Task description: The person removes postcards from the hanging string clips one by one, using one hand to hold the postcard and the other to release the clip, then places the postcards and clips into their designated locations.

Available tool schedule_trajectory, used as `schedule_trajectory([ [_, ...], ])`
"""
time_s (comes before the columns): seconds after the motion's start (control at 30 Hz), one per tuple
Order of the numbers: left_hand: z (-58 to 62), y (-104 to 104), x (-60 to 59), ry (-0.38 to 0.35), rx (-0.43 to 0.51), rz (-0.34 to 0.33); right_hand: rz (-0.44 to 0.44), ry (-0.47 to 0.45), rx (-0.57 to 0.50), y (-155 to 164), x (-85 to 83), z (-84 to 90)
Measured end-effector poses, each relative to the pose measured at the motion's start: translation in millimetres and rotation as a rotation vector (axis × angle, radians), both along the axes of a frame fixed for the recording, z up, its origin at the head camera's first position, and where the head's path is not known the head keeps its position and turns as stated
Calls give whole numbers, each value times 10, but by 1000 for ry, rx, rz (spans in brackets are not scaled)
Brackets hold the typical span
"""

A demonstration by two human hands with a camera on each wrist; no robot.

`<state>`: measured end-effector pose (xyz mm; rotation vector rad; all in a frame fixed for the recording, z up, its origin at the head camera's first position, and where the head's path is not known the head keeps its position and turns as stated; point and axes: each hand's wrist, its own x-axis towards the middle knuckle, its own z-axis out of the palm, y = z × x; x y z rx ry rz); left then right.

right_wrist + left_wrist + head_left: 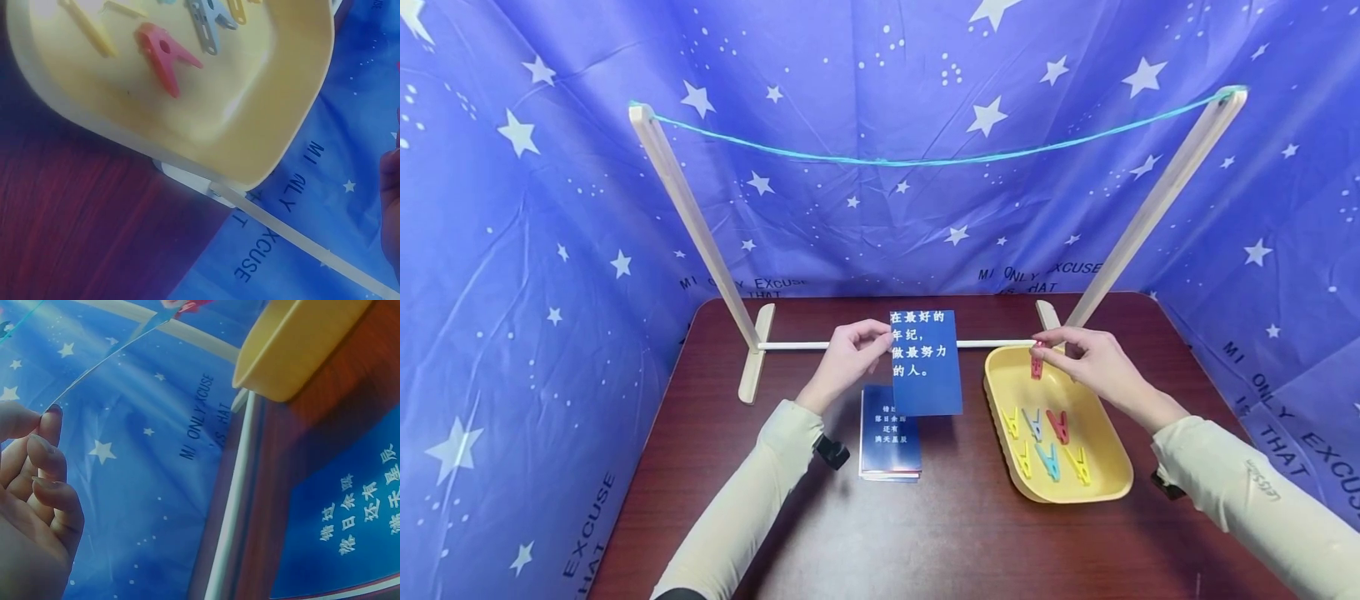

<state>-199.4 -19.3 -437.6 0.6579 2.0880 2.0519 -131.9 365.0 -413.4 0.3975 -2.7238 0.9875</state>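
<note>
In the head view my left hand (848, 360) pinches a blue card (927, 387) with white writing by its left edge. The card is held up above a stack of similar cards (891, 454), overlapping its top part. My right hand (1097, 367) pinches a red clothespin (1037, 367) over the far end of a yellow tray (1123, 492). Inside the tray lie several clothespins, among them another red clothespin (1057, 427) and a blue clothespin (1048, 462). From the left wrist the card appears nearly edge-on. Only a sliver of my right hand (390, 200) enters the right wrist view.
Behind the hands stands a wooden frame with a left post (696, 221) and a right post (1157, 208). A turquoise string (887, 162) sags between their tops. A white rod (797, 346) joins the feet low down. Blue star-patterned cloth (850, 75) surrounds the dark wooden table (820, 533).
</note>
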Motion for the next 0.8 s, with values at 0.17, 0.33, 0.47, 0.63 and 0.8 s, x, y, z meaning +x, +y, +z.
schedule_trajectory([
  [0.17, -70, -26, 19, -27, -17, 12, 4, -15, -16, 5, -17, -67],
  [0.33, -154, -60, 30, -44, -33, 24, 4, 0, -1, 22, -45, -132],
  [0.47, -213, -91, 35, -49, -42, 34, 1, 0, -10, 34, -60, -181],
  [0.63, -283, -136, 29, -56, -51, 49, -16, -15, -27, 30, -86, -227],
  [0.8, -364, -175, 28, -56, -65, 49, -16, -41, -41, 11, -112, -243],
])
